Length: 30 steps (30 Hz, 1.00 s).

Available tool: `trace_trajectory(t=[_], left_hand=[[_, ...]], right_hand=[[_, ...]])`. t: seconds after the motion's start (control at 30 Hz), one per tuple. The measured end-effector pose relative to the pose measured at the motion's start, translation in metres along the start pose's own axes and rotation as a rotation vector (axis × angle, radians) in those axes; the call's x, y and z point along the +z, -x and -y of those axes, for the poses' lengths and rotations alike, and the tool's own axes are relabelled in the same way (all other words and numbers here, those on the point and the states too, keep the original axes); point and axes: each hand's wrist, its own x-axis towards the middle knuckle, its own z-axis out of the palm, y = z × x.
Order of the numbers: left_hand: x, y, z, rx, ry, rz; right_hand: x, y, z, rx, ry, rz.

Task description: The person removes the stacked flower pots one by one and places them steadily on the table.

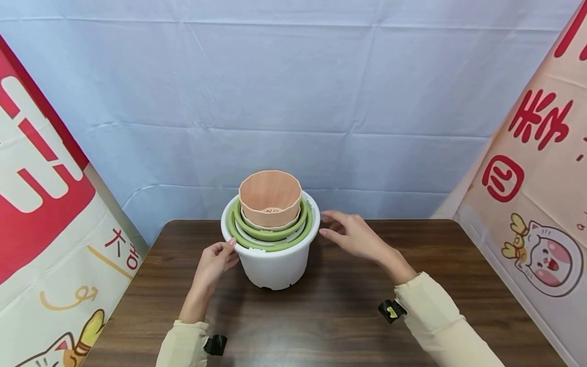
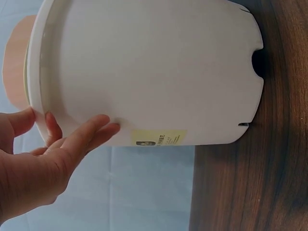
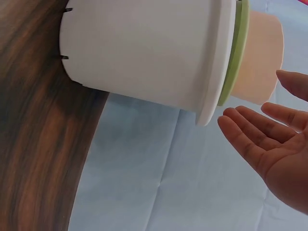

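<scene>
A large white flowerpot (image 1: pixel 274 267) stands upright on the table, with a stack of smaller pots nested in it. Green-rimmed pots (image 1: pixel 270 236) sit inside its rim, and a terracotta-coloured faceted pot (image 1: pixel 270 191) with drain holes tops the stack. My left hand (image 1: pixel 217 261) pinches the white rim at the near left, thumb on top and fingers below against the wall. To the right of the rim, my right hand (image 1: pixel 355 237) is held with fingers loosely spread. In the right wrist view, its fingertips are apart from the pots and hold nothing.
The dark wooden table (image 1: pixel 367 326) extends around the pot. Behind it hangs a pale blue cloth (image 1: pixel 284 92). Printed cloths flank both sides, one on the left (image 1: pixel 50 204) and one on the right (image 1: pixel 532 204).
</scene>
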Motion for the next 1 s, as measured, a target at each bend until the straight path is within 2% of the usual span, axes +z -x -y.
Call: trace_trajectory(t=[0.23, 0.4, 0.6, 1.0], left_hand=[[0.001, 0.0, 0.0, 0.015, -0.01, -0.002], [0.002, 0.0, 0.001, 0.017, -0.016, -0.006], [0.002, 0.001, 0.001, 0.021, -0.022, -0.007], [0.001, 0.0, 0.003, 0.016, -0.046, -0.012]], right_hand=[[-0.002, -0.013, 0.007, 0.019, -0.042, 0.002], [-0.001, -0.021, 0.01, 0.082, -0.057, 0.003], [0.002, -0.03, 0.016, 0.172, -0.173, 0.008], [0.008, -0.05, 0.024, 0.27, -0.323, -0.018]])
